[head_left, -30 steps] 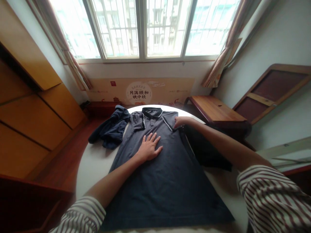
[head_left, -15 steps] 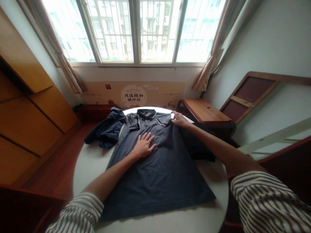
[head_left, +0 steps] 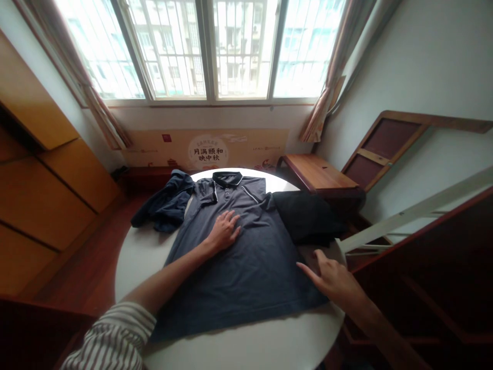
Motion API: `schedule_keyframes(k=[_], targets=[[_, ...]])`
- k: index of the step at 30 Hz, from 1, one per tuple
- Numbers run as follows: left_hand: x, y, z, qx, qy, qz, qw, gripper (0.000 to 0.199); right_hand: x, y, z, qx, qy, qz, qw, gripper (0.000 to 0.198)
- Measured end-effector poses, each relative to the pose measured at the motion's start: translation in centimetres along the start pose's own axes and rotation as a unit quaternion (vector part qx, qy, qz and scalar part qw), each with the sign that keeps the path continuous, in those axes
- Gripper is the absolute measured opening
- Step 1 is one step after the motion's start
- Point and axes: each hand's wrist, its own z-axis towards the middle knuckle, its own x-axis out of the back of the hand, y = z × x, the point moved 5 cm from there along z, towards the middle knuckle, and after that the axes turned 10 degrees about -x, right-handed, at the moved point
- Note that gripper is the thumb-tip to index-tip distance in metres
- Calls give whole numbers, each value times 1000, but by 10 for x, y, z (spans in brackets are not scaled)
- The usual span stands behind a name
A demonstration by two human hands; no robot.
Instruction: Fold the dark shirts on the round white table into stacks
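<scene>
A dark grey-blue polo shirt (head_left: pixel 239 277) lies spread on the round white table (head_left: pixel 131 257), its black, white-edged collar toward the window and its hem toward me. Its sleeves are folded inward over the chest. My left hand (head_left: pixel 224 229) rests palm down on the middle of the shirt, fingers slightly apart. Over the shirt's right edge, near the hem, is my right hand (head_left: pixel 332 272), thumb and fingers apart with nothing between them. Whether it touches the cloth I cannot tell.
A crumpled navy garment (head_left: pixel 169 200) lies at the table's left edge. Black folded cloth (head_left: pixel 308 218) sits at the right, beside the shirt. Beyond the table stand a low wooden stand (head_left: pixel 319 172) and a leaning wooden frame (head_left: pixel 385 139). A barred window (head_left: pixel 239 51) is ahead.
My right hand has let go of the shirt's right sleeve and come back toward me, down to the hem's right side. The left hand stays on the shirt, its fingers a little closer together.
</scene>
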Motion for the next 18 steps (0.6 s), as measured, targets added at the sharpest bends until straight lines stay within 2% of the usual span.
schedule_keyframes(k=[4,6,8,11,13,16,18], targets=[[32,62,-50,-127,-70,-62,988,33,-18,9,-22,59,1,141,988,35],[47,89,-88,-169,-112,-89,975,44,-19,10,-28,65,-6,207,976,34],[57,104,-127,-183,-136,-90,969,55,-14,12,-33,48,-10,273,961,32],[63,106,-172,-176,-117,-39,977,37,-4,17,-39,12,-5,367,930,35],[65,102,-191,-174,-90,-4,981,28,-1,19,-42,11,-14,395,919,40],[70,97,-205,-163,-55,9,985,32,-1,19,-47,81,-19,362,928,40],[76,96,-205,-158,-19,2,987,31,-1,17,-52,151,22,304,940,42]])
